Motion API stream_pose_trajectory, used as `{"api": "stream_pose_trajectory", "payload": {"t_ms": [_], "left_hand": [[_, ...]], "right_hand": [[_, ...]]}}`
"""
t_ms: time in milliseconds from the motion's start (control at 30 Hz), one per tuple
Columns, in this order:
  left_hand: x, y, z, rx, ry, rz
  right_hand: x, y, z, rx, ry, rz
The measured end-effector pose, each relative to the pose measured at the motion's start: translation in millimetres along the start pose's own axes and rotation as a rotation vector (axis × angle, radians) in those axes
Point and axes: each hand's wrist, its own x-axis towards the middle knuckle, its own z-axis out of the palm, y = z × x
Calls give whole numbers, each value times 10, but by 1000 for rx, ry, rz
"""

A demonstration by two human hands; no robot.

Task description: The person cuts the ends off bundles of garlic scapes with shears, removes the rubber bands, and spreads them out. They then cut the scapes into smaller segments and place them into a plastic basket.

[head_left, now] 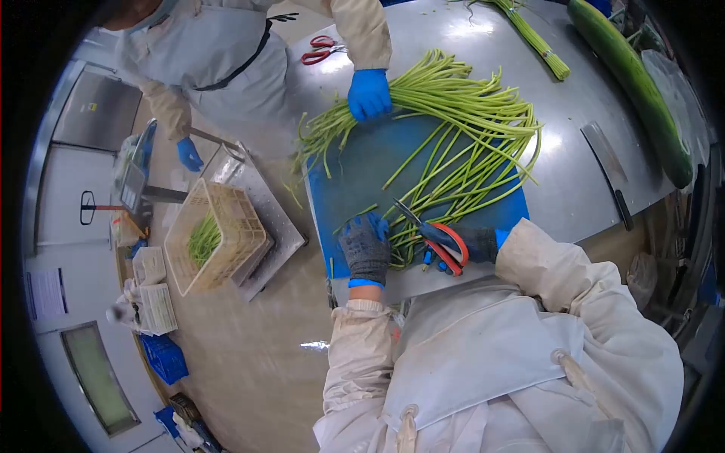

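My left hand (365,248), in a dark grey glove with a blue cuff, is closed around the lower ends of some long green garlic scapes (476,162). In my right hand (479,243), gloved in dark grey, are scissors (451,248) with red-orange handles. Their blades stand apart and point up and left, over the stems just beyond my left hand. The scapes spread in a loose, curved pile across a blue cutting board (332,200). A co-worker's blue-gloved hand (370,94) rests on the far part of the pile.
A knife (608,170), a large green gourd (638,87) and a tied scape bundle (532,38) lie on the steel table's right side. Red-handled scissors (321,50) lie far left. Beside the table, a plastic crate (242,211) holding greens sits on a scale; a co-worker stands behind.
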Motion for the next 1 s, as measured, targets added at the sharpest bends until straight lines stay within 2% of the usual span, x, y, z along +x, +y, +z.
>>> {"api": "stream_pose_trajectory", "payload": {"t_ms": [67, 200, 300, 367, 400, 467, 500, 567, 600, 667, 700, 767, 800, 867, 1000], "left_hand": [[-7, -29, 13, -62, 158, 62], [9, -60, 11, -57, 180, 83], [-10, -46, -33, -35, 177, 100], [-9, -16, -89, -98, 141, 135], [-13, -26, -84, -97, 138, 138], [-22, -76, -64, -35, 154, 104], [-33, -83, -136, -35, 154, 104], [-56, -78, -332, -39, -92, -165], [-87, -90, -320, -43, -96, -168], [-121, -98, -294, 57, 136, -24], [-122, -81, -283, 56, 135, -24], [-127, -29, -255, 95, -29, 65], [-131, -41, -208, 97, -29, 65], [-114, -84, -78, 67, 109, 92], [-113, -17, -151, 78, 153, 123]], "right_hand": [[-269, -122, 135, -18, 13, 25], [-290, -94, 178, 9, 81, 110], [-116, -90, 138, 39, 63, 0], [85, -25, 16, -234, -6, -44], [168, 60, -4, -230, -6, -45], [275, 219, -30, -141, 91, -349], [203, 250, -72, -141, 91, -348], [-66, 227, -152, -161, -66, -74], [-220, 143, -65, -161, -65, -68], [-498, -28, 128, 14, -27, 57], [-481, -10, 124, -7, -57, 36], [-337, 109, 99, -15, -77, 36], [-309, 101, 125, -23, -97, 35], [-323, 48, 166, -51, -97, 73], [-249, 165, 145, -12, -135, 104]]}}
